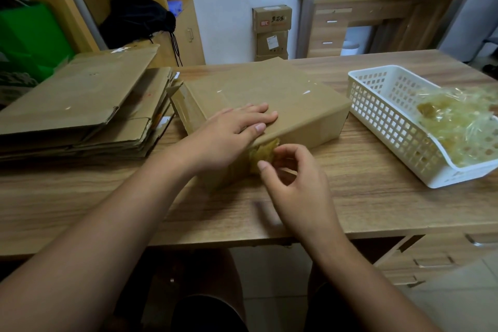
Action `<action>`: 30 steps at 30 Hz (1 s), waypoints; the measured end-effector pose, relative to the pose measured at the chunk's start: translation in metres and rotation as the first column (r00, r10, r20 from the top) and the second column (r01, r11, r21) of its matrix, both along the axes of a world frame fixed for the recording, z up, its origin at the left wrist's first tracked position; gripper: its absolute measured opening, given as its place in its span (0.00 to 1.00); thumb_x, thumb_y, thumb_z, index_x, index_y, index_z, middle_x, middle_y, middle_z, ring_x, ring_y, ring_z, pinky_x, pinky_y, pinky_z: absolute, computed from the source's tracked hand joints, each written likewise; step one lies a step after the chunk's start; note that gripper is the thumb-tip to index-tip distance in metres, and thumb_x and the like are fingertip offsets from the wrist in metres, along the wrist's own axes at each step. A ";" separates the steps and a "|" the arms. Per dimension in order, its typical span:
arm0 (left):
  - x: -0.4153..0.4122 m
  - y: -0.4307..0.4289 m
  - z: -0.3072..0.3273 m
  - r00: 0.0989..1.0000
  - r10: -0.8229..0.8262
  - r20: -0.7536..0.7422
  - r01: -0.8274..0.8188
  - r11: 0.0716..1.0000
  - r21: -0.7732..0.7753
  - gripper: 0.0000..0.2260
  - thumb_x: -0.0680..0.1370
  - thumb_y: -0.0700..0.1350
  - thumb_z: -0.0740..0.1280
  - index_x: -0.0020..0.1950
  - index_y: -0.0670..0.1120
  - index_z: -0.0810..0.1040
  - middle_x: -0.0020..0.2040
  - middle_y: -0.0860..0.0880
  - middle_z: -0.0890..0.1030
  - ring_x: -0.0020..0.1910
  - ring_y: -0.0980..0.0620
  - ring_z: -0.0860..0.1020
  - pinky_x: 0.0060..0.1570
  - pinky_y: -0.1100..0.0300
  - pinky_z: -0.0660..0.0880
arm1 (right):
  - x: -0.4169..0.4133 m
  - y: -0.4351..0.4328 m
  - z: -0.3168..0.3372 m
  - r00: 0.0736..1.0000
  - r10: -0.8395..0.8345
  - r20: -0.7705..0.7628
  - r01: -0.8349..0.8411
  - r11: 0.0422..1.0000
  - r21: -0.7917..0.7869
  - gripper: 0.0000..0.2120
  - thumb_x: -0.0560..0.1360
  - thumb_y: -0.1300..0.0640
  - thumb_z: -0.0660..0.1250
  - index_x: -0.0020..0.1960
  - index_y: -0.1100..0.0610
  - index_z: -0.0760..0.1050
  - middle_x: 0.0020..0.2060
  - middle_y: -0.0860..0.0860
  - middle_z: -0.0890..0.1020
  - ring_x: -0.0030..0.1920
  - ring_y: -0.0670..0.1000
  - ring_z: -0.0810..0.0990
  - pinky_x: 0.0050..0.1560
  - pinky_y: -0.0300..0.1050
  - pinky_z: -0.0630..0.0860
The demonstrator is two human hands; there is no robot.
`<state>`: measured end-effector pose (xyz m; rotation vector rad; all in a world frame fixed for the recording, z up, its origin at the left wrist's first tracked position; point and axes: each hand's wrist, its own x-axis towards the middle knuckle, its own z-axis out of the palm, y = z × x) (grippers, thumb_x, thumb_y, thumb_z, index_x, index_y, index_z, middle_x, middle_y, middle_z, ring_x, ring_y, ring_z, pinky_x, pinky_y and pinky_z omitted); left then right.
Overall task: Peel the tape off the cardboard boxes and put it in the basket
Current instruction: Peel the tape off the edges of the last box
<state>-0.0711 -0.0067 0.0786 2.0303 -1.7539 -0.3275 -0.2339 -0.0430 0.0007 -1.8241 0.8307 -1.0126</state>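
Two hands, left hand (229,131) flat on box (285,89), right hand (296,183) pinching crumpled tape (262,151) (basket (377,121) partly cropped)

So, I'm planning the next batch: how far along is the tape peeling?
Done: peeled tape lies heaped in the white basket. In hand: the left hand presses on the box while the right hand pinches crumpled tape at its near corner. Left: that piece is not yet off or binned.
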 end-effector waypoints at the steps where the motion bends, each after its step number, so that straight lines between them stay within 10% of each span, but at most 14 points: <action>1: 0.000 0.000 0.000 1.000 0.001 -0.003 -0.001 1.000 0.000 0.18 0.86 0.48 0.56 0.77 0.57 0.68 0.80 0.58 0.62 0.79 0.61 0.55 0.79 0.57 0.49 | 0.001 0.002 0.000 1.000 -0.003 -0.026 0.003 1.000 -0.021 0.20 0.70 0.38 0.72 0.56 0.46 0.73 0.51 0.43 0.79 0.49 0.41 0.81 0.48 0.32 0.78; 14: 0.000 -0.003 -0.002 1.000 0.014 -0.016 -0.014 1.000 -0.004 0.18 0.86 0.48 0.56 0.76 0.57 0.69 0.80 0.58 0.62 0.79 0.61 0.56 0.79 0.53 0.48 | 0.013 0.010 0.004 0.995 -0.035 -0.097 0.018 0.985 -0.171 0.07 0.77 0.60 0.69 0.53 0.51 0.75 0.44 0.46 0.79 0.44 0.45 0.78 0.43 0.33 0.72; 23: 0.007 -0.005 -0.007 1.000 -0.020 -0.022 0.020 1.000 -0.002 0.18 0.86 0.48 0.57 0.76 0.59 0.69 0.79 0.59 0.63 0.79 0.63 0.56 0.76 0.63 0.47 | -0.003 0.033 0.011 0.962 0.263 -0.070 -0.269 0.959 -0.093 0.08 0.77 0.65 0.68 0.52 0.54 0.79 0.43 0.46 0.82 0.43 0.44 0.79 0.45 0.36 0.73; 30: 0.008 -0.006 -0.008 1.000 -0.025 0.008 0.024 1.000 0.009 0.18 0.86 0.49 0.56 0.77 0.58 0.68 0.80 0.58 0.62 0.80 0.60 0.55 0.80 0.52 0.48 | -0.008 0.054 0.021 0.847 0.531 -0.032 -0.531 0.840 -0.110 0.11 0.76 0.63 0.66 0.54 0.50 0.77 0.48 0.44 0.81 0.51 0.45 0.81 0.52 0.40 0.78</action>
